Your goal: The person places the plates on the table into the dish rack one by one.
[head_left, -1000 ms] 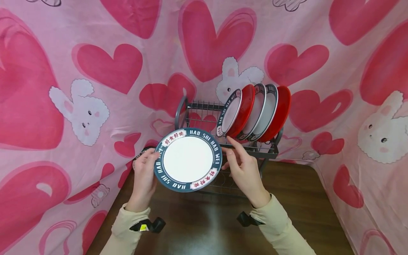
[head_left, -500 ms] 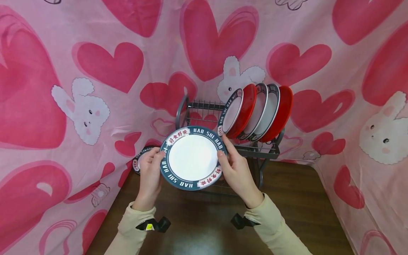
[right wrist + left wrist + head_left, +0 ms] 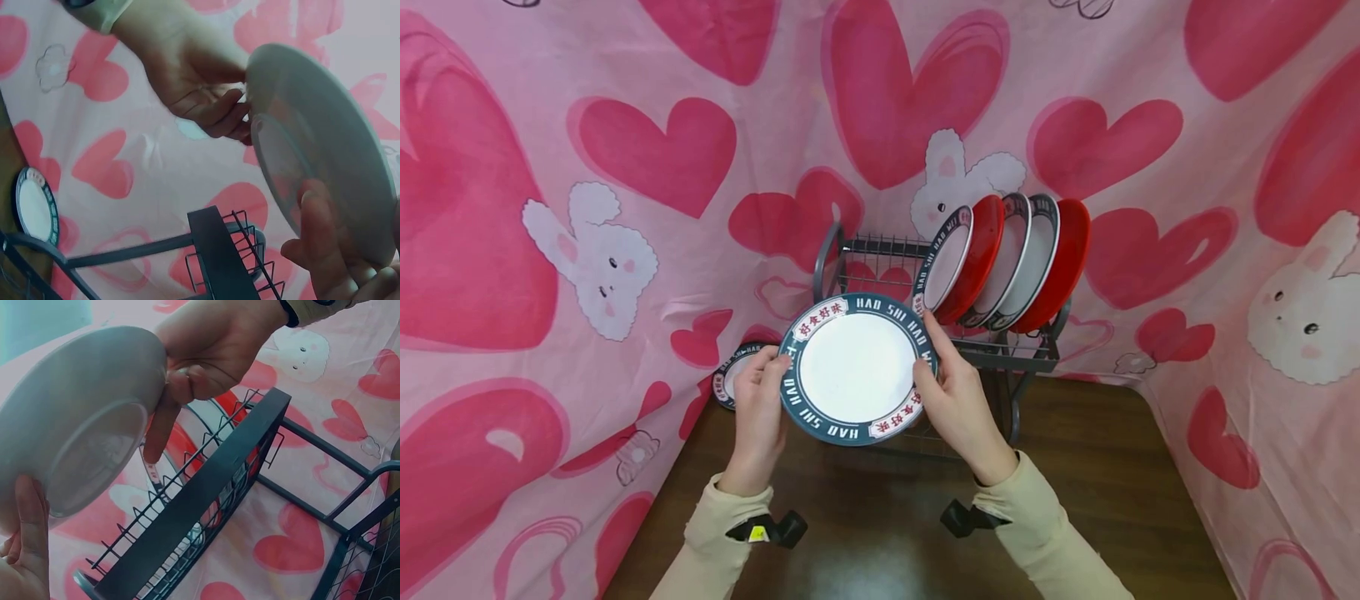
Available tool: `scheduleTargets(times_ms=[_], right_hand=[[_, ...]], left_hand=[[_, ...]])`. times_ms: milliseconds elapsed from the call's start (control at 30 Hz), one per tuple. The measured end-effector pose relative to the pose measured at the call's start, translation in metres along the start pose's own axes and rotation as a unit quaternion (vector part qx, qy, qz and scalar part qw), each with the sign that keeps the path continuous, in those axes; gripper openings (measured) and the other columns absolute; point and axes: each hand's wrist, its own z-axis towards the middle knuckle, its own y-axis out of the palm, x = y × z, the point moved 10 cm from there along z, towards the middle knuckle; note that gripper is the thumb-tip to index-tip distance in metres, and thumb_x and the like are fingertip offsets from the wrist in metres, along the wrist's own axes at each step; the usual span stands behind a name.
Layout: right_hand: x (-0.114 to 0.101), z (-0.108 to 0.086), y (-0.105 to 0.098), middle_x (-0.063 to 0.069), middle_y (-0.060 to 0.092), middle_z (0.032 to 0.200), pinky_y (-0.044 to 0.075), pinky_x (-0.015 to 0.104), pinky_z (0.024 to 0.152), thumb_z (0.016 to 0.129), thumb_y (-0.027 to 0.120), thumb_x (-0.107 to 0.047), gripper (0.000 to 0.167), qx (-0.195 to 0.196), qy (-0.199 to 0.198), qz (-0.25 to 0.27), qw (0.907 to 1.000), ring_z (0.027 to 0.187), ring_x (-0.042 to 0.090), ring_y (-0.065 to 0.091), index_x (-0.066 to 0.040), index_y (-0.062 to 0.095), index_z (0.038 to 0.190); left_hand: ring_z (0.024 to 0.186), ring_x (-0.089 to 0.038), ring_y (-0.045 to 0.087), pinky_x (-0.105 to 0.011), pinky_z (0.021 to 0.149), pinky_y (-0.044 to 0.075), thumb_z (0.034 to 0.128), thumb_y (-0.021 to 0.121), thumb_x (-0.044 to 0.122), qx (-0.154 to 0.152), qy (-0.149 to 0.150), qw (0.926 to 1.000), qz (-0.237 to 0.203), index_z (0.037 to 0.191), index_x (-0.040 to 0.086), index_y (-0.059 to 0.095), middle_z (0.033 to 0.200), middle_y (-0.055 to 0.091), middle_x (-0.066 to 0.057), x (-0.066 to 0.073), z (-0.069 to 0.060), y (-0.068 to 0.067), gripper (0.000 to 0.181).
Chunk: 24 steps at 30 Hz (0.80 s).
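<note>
A round plate (image 3: 857, 367) with a white centre and a dark blue-green lettered rim is held up in front of me, its top face tilted towards the head camera. My left hand (image 3: 760, 417) pinches its left rim, thumb on top. My right hand (image 3: 961, 404) grips the right rim, thumb on top and index finger stretched out along the edge. Both wrist views show the plate's pale underside (image 3: 94, 425) with fingers beneath it. Just behind is a dark metal dish rack (image 3: 1011, 360), its upper tier holding several plates upright, including a lettered plate (image 3: 946, 267) and a red plate (image 3: 1063, 262).
Another lettered plate (image 3: 736, 382) is low on the left near the curtain, partly hidden by my left hand. Wire slots (image 3: 883, 247) on the rack's left side hold no plates. Pink heart-patterned cloth (image 3: 655, 50) surrounds the brown floor (image 3: 1097, 467).
My right hand has moved left and taken hold of the plate's right rim. The left hand and the plate have shifted slightly right. The plates in the rack stay put.
</note>
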Motion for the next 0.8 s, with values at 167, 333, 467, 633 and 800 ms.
scheduleTargets(times_ms=[167,333,467,633,800], right_hand=[[0.0,0.003,-0.003,0.009,0.045,0.16,0.06,0.03,0.077,0.104,0.054,-0.007,0.067,0.002,0.009,0.026,0.9996,0.109,0.031,0.069,-0.018,0.029,0.165],[0.0,0.005,-0.009,0.012,0.044,0.16,0.058,0.032,0.086,0.104,0.052,-0.004,0.066,0.009,0.009,0.033,0.9994,0.117,0.032,0.066,-0.017,0.03,0.165],[-0.001,0.005,-0.016,0.013,0.047,0.158,0.059,0.031,0.084,0.104,0.051,-0.003,0.065,0.019,0.01,0.018,0.9996,0.113,0.033,0.068,-0.016,0.031,0.164],[-0.005,0.004,-0.024,0.012,0.049,0.157,0.059,0.028,0.082,0.105,0.052,-0.006,0.064,0.034,0.014,-0.004,0.9993,0.112,0.031,0.068,-0.017,0.032,0.164],[-0.013,0.003,-0.033,0.012,0.053,0.154,0.059,0.029,0.08,0.105,0.052,-0.009,0.063,0.043,0.005,-0.04,0.9983,0.105,0.03,0.07,-0.018,0.033,0.164]], left_hand=[[0.067,-0.014,0.06,-0.022,0.063,0.052,0.106,0.05,0.014,-0.014,-0.016,0.9992,0.033,0.105,-0.006,0.066,0.077,0.067,-0.003,-0.003,0.002,0.003,0.025],[0.059,-0.012,0.05,-0.021,0.054,0.043,0.1063,0.05,0.014,-0.034,-0.037,0.9967,0.064,0.101,-0.006,0.067,0.071,0.061,-0.002,-0.006,0.006,0.006,0.027],[0.059,-0.011,0.051,-0.02,0.052,0.044,0.1079,0.05,0.017,-0.031,-0.042,0.996,0.072,0.096,-0.006,0.068,0.071,0.06,-0.002,-0.01,0.015,0.003,0.032],[0.057,-0.012,0.059,-0.024,0.054,0.055,0.1083,0.053,0.02,-0.02,-0.013,0.9954,0.093,0.102,-0.009,0.068,0.074,0.068,-0.003,-0.016,0.036,-0.002,0.034],[0.061,-0.014,0.067,-0.024,0.061,0.059,0.1058,0.058,0.012,0.005,0.02,0.9917,0.127,0.106,-0.012,0.069,0.081,0.07,-0.013,-0.024,0.051,-0.007,0.026]])
